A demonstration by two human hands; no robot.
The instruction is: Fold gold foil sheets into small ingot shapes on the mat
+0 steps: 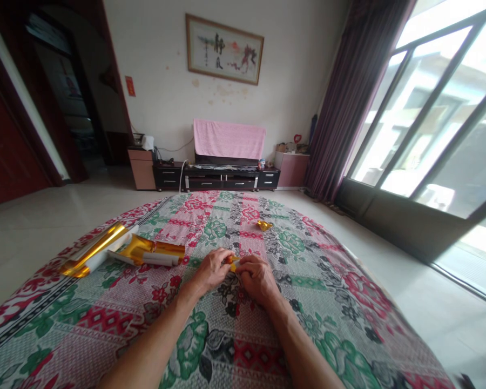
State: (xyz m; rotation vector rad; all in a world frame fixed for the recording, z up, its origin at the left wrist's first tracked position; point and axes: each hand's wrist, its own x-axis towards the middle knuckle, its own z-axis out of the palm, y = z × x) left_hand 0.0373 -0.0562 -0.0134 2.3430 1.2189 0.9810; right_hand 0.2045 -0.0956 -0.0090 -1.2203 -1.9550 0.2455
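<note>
Between my two hands, low over the patterned cloth point(263, 335), is a small piece of gold foil paper point(234, 265). My left hand point(215, 268) pinches its left side, fingers closed. On the other side my right hand point(258, 278) is closed on the paper too, its fingers curled over the edge. Most of the paper is hidden by the fingers, so its shape is hard to make out. Farther out lies a small folded gold foil piece point(264, 225). Curled gold foil sheets with white backs point(154, 252) rest left of my hands.
A longer rolled gold sheet point(99, 251) lies near the cloth's left side. Beyond the round table stand a low black cabinet point(222, 181) and a pink cloth point(229, 139) draped over something. A purple curtain point(344, 97) and large windows are at right.
</note>
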